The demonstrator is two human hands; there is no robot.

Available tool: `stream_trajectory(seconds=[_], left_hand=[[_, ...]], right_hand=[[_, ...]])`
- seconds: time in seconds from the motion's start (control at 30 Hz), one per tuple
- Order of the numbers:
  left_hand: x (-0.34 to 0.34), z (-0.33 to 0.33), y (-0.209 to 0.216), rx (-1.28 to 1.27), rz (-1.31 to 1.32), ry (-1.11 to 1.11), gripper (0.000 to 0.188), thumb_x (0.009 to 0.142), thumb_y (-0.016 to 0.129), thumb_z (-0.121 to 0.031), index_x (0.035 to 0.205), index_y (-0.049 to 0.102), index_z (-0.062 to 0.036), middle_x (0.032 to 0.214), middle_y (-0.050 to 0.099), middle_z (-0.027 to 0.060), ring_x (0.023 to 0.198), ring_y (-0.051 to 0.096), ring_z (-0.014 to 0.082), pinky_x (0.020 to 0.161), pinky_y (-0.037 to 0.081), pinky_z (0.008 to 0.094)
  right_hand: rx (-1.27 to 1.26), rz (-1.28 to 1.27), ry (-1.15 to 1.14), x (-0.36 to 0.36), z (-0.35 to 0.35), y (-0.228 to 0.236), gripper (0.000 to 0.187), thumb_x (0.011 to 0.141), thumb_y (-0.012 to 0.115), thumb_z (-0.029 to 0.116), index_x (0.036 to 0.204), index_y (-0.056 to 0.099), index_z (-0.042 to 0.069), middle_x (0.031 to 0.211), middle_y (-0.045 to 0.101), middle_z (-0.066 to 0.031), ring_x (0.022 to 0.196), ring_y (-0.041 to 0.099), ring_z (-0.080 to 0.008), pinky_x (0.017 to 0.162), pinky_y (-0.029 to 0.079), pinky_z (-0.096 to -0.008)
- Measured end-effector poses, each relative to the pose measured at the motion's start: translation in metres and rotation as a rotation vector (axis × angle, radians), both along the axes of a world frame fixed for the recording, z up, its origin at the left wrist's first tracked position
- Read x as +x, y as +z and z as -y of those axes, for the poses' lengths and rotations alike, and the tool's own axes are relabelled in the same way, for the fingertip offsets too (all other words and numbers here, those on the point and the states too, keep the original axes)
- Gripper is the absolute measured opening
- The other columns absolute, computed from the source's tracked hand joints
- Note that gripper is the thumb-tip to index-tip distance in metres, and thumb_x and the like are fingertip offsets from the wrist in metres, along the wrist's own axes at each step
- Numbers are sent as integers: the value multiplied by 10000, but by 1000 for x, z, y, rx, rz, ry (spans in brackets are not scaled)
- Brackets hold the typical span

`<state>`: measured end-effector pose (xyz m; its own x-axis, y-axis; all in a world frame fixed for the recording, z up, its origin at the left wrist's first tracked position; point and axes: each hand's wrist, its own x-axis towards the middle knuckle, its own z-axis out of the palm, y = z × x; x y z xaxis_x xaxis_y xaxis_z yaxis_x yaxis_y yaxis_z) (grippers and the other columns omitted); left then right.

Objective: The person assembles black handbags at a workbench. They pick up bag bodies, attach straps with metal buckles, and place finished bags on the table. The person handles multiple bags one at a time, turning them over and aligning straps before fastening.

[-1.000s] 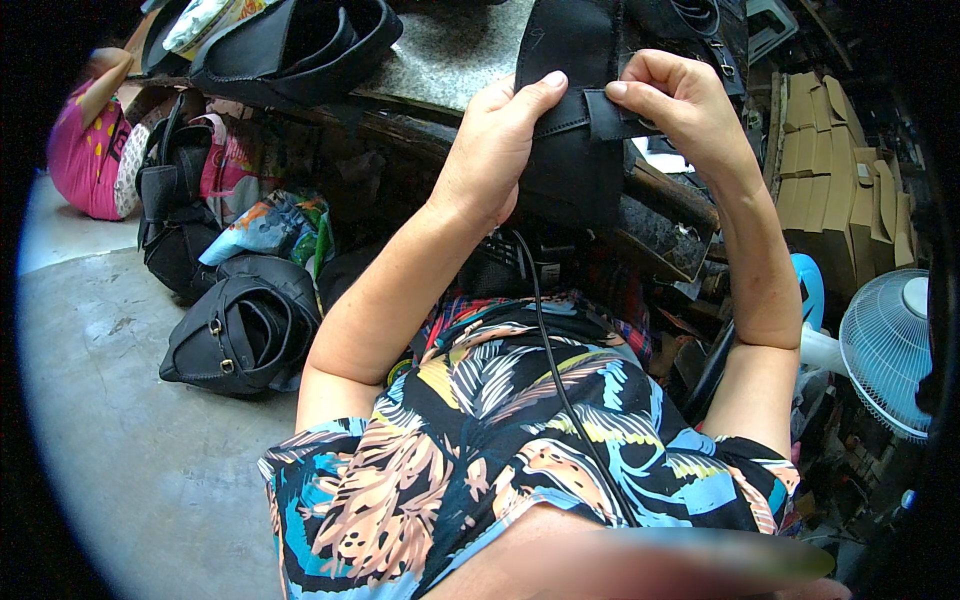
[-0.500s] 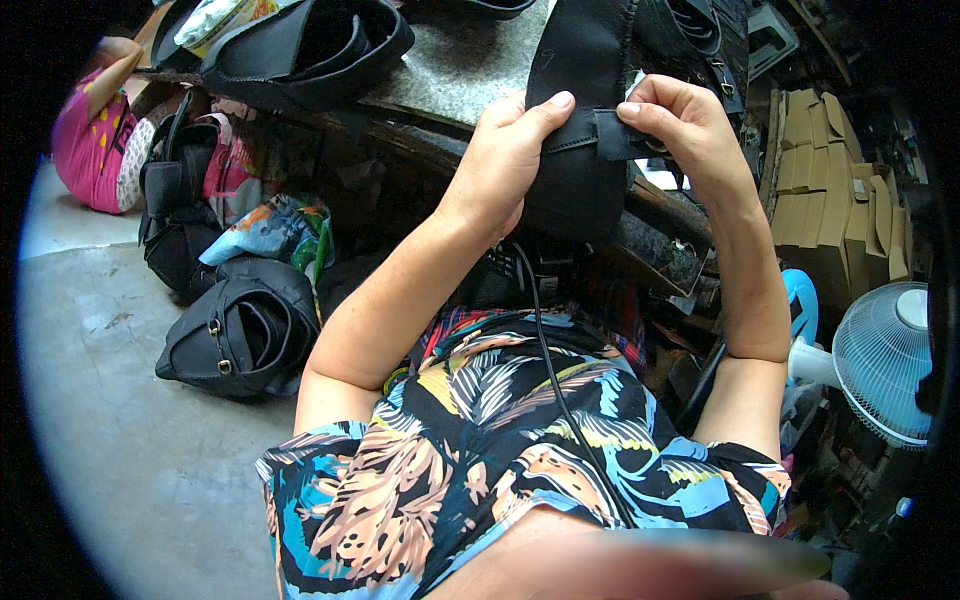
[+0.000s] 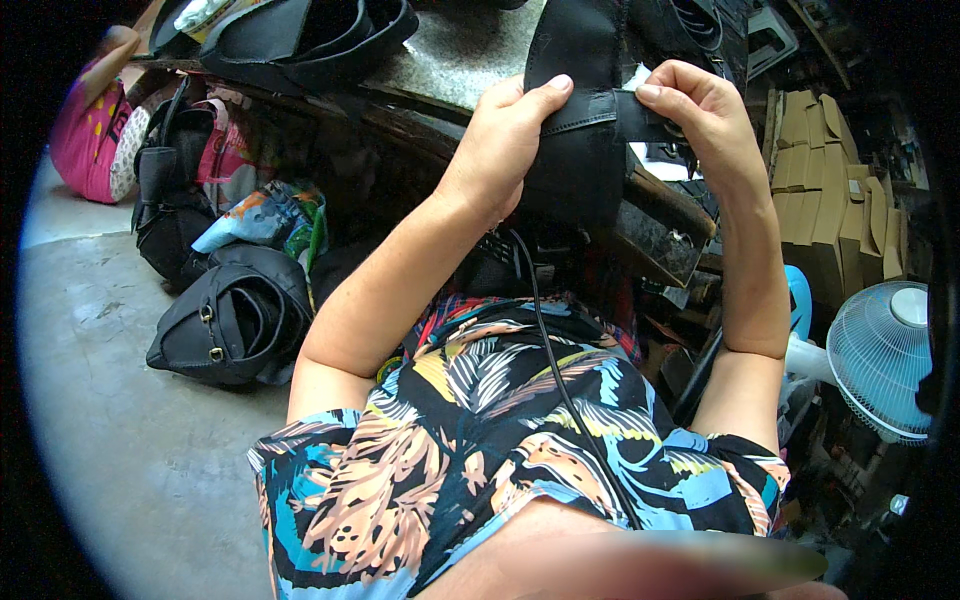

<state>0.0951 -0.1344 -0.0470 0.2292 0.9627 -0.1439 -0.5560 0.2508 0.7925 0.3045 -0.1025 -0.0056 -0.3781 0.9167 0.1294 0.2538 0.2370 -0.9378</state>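
A flat black leather piece [image 3: 578, 172] with a stitched band across it hangs between my hands, partly over the table edge. My left hand [image 3: 512, 140] grips its left side, thumb on top beside the stitched band; the other fingers are hidden behind. At the right, my right hand [image 3: 695, 105] pinches the end of a black strap [image 3: 640, 118] that runs out from the piece. A small white scrap [image 3: 637, 77] shows next to the right thumb.
The speckled worktop [image 3: 460, 55] lies beyond my hands, with black leather pieces [image 3: 310, 45] at its left. Black buckled bundles [image 3: 235, 315] rest on the floor. Cardboard stacks [image 3: 825, 190] and a fan [image 3: 885, 355] stand at right. Another person's arm [image 3: 110, 65] shows far left.
My right hand has moved slightly right and up, and the strap now stretches out straighter from the leather piece. My left hand keeps its hold.
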Motion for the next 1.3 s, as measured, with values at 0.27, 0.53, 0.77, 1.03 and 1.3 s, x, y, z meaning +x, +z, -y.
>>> stream_trajectory(seconds=[0.27,0.53,0.77,1.03,1.3], left_hand=[[-3,0,-4,47,-2,-58,264,992,587,-220,1104,664,6,999,721,107,837,693,164,769,563,298],[-1,1,-3,56,-9,-35,218,992,569,-212,1002,648,-9,862,691,73,730,681,130,672,570,267],[-6,-1,-4,32,-59,-87,275,981,603,-241,1076,670,8,984,729,114,803,706,172,746,573,290],[-7,-5,-3,166,-119,-119,244,874,757,-162,994,704,44,854,730,97,731,705,140,659,578,257],[-5,-10,-10,245,-208,5,212,869,732,-138,982,708,39,848,733,99,712,705,128,641,569,237]], right_hand=[[33,93,-4,-6,-1,-6,206,921,721,223,853,672,34,683,550,62,608,458,-9,520,346,-193],[55,122,7,-6,-4,-9,207,914,721,215,841,670,29,680,547,61,598,442,-14,505,331,-206],[45,150,-1,-10,-3,-2,202,896,732,195,820,677,16,681,562,50,625,472,-33,548,373,-221],[117,179,49,-6,-5,-8,198,926,693,178,784,640,51,686,530,64,639,450,-17,578,342,-210],[328,299,-101,-7,3,-10,230,949,692,248,1015,676,29,874,640,-17,809,605,-83,717,483,-224]])
